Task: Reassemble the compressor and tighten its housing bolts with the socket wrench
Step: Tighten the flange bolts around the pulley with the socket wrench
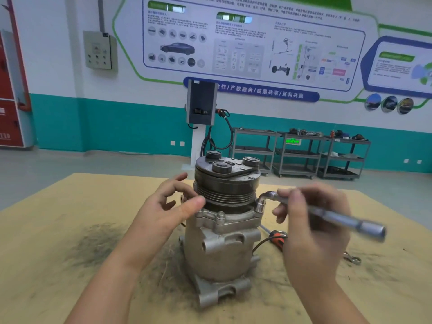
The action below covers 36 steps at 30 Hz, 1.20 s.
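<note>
A grey metal compressor (pixel 222 253) stands upright on the table, its dark grooved pulley (pixel 225 185) on top. My right hand (pixel 313 228) grips the shaft of an L-shaped socket wrench (pixel 327 212). The wrench's bent socket end (pixel 260 204) sits down on a housing bolt at the right of the flange, under the pulley. A second housing bolt (pixel 220 216) shows at the front of the flange. My left hand (pixel 168 204) is at the left of the pulley, fingers loosely curved, thumb touching the pulley's lower edge and holding nothing.
The tan table top (pixel 58 230) carries dark metal dust around the compressor. An orange-handled tool (pixel 277 238) with a black cable lies behind my right hand. A small spanner (pixel 353 258) lies at the right. Grey tool trolleys (pixel 301 155) stand by the far wall.
</note>
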### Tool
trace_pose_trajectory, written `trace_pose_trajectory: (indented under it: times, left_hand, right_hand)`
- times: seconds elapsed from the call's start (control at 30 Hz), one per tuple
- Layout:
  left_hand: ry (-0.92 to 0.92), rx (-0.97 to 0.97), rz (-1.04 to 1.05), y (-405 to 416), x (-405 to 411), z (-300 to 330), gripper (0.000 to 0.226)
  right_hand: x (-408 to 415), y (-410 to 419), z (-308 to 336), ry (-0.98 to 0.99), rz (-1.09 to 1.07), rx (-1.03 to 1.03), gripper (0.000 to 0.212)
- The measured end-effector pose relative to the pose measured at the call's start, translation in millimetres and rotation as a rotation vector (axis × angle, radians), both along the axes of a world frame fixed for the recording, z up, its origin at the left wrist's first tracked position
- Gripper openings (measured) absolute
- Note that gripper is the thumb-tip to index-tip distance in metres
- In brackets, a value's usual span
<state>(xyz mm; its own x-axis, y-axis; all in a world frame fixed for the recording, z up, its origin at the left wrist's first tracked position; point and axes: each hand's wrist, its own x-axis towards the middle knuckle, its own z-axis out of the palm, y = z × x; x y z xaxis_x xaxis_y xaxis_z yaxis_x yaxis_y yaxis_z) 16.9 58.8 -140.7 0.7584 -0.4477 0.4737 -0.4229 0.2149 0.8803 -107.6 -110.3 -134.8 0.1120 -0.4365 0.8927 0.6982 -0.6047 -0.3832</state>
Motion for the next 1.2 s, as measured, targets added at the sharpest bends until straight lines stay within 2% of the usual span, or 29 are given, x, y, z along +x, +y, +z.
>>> trace_pose_trajectory:
  times: [0.07,0.13,0.33,0.4,0.5,0.57,0.63,0.67,0.83,0.9,0.93,0.97,1.07,1.13,1.2]
  left_hand:
    - [0.066,-0.019,-0.148,-0.7,-1.1,-0.6,0.032]
    - [0.108,-0.053,-0.203,-0.9,-1.4,-0.6,0.029]
    - [0.157,-0.112,-0.217,-0.9,0.7,-0.8,0.036]
    - [0.183,-0.12,-0.219,-0.8,0.3,-1.1,0.037]
    - [0.201,-0.128,-0.222,-0.6,-0.2,-2.2,0.029]
    - [0.207,-0.131,-0.231,-0.9,0.8,-3.2,0.021]
    - [0.214,-0.128,-0.249,-1.1,3.1,-4.1,0.015]
    - [0.212,-0.132,-0.256,-1.1,2.9,-4.1,0.018]
    - [0.234,-0.144,-0.26,-3.2,2.6,-5.0,0.012]
    - [0.229,-0.144,-0.274,-4.6,3.3,-5.9,0.017]
    - [0.23,-0.161,-0.286,-4.6,3.2,-6.1,0.022]
    - [0.236,-0.182,-0.294,-4.4,3.3,-6.1,0.035]
    - [0.264,-0.194,-0.269,-4.6,2.3,-5.4,0.092]
    - [0.201,-0.107,-0.208,-6.9,0.4,-5.2,0.122]
    - [0.093,0.05,-0.164,-9.1,-3.6,-4.2,0.137]
  right_hand:
    - [1.0,8.9,-4.4,0.033,-0.132,-0.218,0.01]
    - [2.9,14.4,-7.5,0.075,-0.195,-0.32,0.007]
    - [-4.7,10.2,2.2,0.096,-0.15,-0.315,0.013]
    - [-8.2,4.6,8.8,0.063,-0.036,-0.154,0.017]
    - [-9.8,-3.3,18.4,0.036,0.2,0.229,0.016]
    - [-8.4,-11.2,20.9,0.068,0.304,0.405,0.011]
    - [-5.7,-16.9,20.6,0.1,0.393,0.5,0.011]
    - [-4.5,-18.4,19.8,0.112,0.427,0.529,0.011]
    - [-0.6,-22.2,17.1,0.162,0.574,0.587,0.011]
    - [0.6,-26.1,20.3,0.194,0.627,0.635,0.012]
    - [1.4,-28.6,23.4,0.224,0.66,0.666,0.013]
    - [2.3,-31.0,27.0,0.264,0.695,0.696,0.013]
    - [4.9,-36.5,35.8,0.383,0.761,0.764,0.016]
    - [7.4,-35.5,34.1,0.368,0.745,0.769,0.019]
    - [8.0,-30.0,26.2,0.256,0.68,0.723,0.025]
